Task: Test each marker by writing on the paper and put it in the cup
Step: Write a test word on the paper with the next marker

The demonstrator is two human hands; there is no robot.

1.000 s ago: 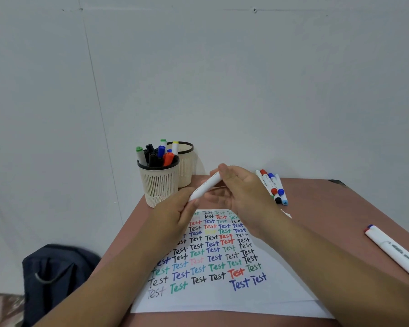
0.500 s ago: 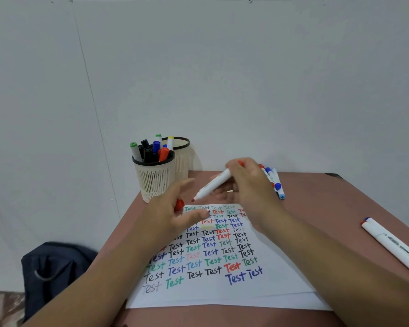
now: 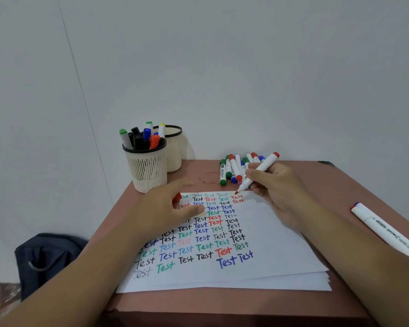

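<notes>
Since uncapping, our right hand [image 3: 273, 187] pinches the red marker [image 3: 257, 172], tip at the paper's [image 3: 269, 244] upper edge; our left hand [image 3: 168, 208], spread, holds the cap [image 3: 177, 197], which could roll away.

Right hand [image 3: 281, 190] grips red marker [image 3: 257, 172] — tip at paper [image 3: 269, 244]; left hand [image 3: 168, 208] holds red cap [image 3: 177, 197].

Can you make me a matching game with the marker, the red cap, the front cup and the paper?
1 red marker
2 red cap
3 front cup
4 paper

A full of markers
B in the right hand
C covered in "Test" words
D under the left hand

Pairs: 1-B, 2-D, 3-A, 4-C
</notes>
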